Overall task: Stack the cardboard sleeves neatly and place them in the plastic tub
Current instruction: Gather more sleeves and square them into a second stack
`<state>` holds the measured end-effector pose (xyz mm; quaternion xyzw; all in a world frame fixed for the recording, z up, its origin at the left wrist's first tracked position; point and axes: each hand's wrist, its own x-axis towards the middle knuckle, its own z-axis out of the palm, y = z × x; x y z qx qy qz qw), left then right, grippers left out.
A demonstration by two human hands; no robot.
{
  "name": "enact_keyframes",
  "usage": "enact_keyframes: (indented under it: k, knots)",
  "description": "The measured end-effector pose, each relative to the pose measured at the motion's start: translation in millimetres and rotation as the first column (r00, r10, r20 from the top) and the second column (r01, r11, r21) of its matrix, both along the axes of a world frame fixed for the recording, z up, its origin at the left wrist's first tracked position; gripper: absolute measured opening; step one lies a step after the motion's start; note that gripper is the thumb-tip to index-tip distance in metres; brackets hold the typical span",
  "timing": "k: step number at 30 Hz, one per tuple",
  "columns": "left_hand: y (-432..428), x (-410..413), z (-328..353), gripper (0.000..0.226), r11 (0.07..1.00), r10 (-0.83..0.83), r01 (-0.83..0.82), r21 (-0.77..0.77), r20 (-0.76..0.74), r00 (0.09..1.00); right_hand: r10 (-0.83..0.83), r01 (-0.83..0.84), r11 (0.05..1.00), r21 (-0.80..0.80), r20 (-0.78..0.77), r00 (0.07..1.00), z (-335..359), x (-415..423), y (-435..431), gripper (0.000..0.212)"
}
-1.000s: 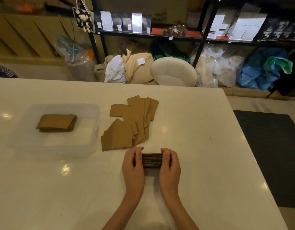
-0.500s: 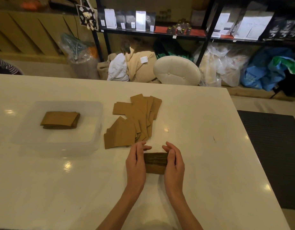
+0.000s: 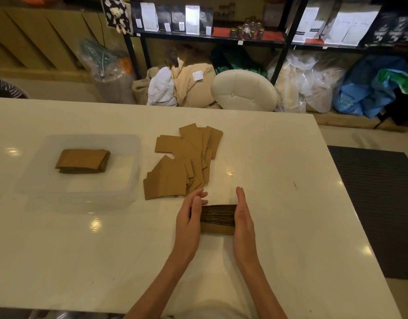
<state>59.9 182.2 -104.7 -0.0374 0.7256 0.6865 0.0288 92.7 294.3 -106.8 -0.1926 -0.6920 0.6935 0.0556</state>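
Observation:
A stack of brown cardboard sleeves (image 3: 218, 218) stands on edge on the white table (image 3: 290, 203). My left hand (image 3: 189, 221) presses flat against its left side and my right hand (image 3: 243, 217) against its right side, fingers straight. Just beyond the hands, a loose pile of sleeves (image 3: 187, 161) lies fanned out. Further left stands the clear plastic tub (image 3: 134, 171), with a neat sleeve stack (image 3: 82, 161) inside it at the back left.
The table's right edge drops to a dark floor mat (image 3: 377, 203). Behind the far edge are a white cushioned stool (image 3: 243, 90), bags and black shelving. A person's striped sleeve (image 3: 3, 88) shows at the far left.
My fingers, curled over the stack's ends a second ago, have straightened; both palms now press the stack's sides. The stack has tilted so more of its face shows.

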Motion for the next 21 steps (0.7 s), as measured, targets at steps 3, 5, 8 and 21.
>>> enact_keyframes:
  k: [3,5,8,21]
  knots:
    - [-4,1,-1,0.032,1.000,0.011,-0.011,-0.008,0.007,1.000,0.008,-0.008,1.000,-0.013,-0.021,1.000,0,6,-6,0.057]
    - [-3,1,-1,0.026,0.997,0.067,-0.067,-0.026,-0.008,0.998,0.015,-0.014,0.999,0.032,-0.037,0.999,2,11,-12,0.051]
    - [-5,-4,1,0.028,0.984,0.172,-0.171,-0.050,0.028,0.985,0.247,-0.243,0.964,0.108,-0.022,0.969,3,24,-7,0.062]
    - [-158,-24,109,0.029,0.866,-0.447,0.498,-0.037,0.385,0.807,0.439,-0.424,0.898,-0.119,0.161,0.884,82,-23,-67,0.060]
